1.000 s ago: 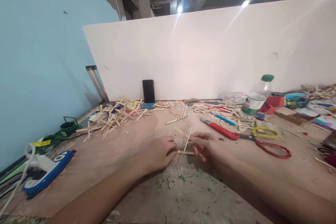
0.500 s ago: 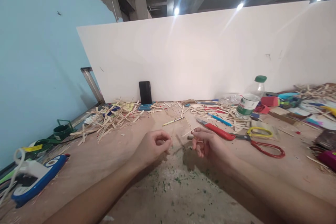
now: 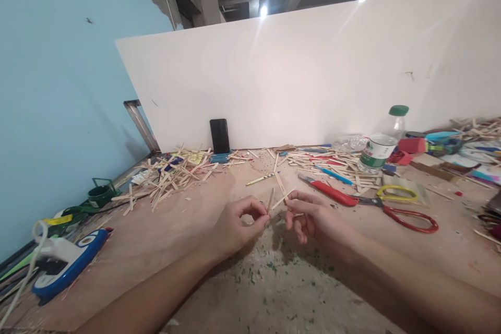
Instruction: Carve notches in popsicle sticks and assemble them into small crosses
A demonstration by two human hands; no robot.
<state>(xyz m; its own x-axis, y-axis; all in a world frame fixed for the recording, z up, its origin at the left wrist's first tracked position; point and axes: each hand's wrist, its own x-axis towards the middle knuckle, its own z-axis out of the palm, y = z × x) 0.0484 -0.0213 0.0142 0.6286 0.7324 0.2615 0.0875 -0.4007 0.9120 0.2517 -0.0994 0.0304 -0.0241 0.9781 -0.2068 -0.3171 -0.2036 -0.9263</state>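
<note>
My left hand (image 3: 245,222) is closed in a pinch, with a short thin wooden stick (image 3: 271,197) standing up from its fingertips. Across from it, my right hand (image 3: 309,214) pinches a pale wooden stick (image 3: 279,200) between thumb and forefinger; its other fingers curl loosely. The lower end of this slanting stick comes close to my left fingertips; whether it touches them I cannot tell. Just beyond the hands lie a striped yellow-and-black strip (image 3: 260,179) and some loose sticks. Red utility knife (image 3: 334,193) and scissors (image 3: 409,217) rest right of my right hand.
Wooden sticks are heaped at back left (image 3: 183,169) and back right. A black phone (image 3: 219,135) leans on the white board (image 3: 274,83). A plastic bottle (image 3: 379,146) stands at right, a blue pen (image 3: 334,175) nearby. At left lie a blue-and-white device (image 3: 72,266) and green cup (image 3: 100,195).
My left hand has moved right and closer to my right hand, and a short stick now shows at its fingertips. The stick in my right hand is tilted more steeply. The view has shifted slightly.
</note>
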